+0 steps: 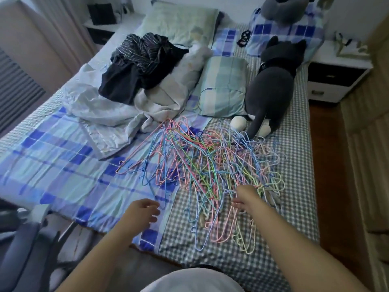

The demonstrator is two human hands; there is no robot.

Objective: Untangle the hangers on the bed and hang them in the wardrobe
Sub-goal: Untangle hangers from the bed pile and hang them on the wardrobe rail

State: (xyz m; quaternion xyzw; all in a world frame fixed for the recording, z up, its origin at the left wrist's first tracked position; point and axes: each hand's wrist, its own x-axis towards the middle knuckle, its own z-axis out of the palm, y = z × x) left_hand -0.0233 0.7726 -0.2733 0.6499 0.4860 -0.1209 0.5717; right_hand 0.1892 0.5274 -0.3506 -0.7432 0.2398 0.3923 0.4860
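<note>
While reaching, right hand (245, 198) over hangers (210, 169)

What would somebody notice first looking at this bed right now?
First, the tangled heap of pastel wire hangers sprawled across the near half of the bed, with the right hand reaching into its near edge and the left hand hovering beside it. Next, the big grey plush cat lying at the far right, and dark striped clothes piled on crumpled white bedding.

The right hand (245, 198) lies over the hangers (210, 171) — its fingertips are lost among the wires, so any grip cannot be told. A chair (23, 245) is cut off at the left edge — a plush (286, 7) at the top.
</note>
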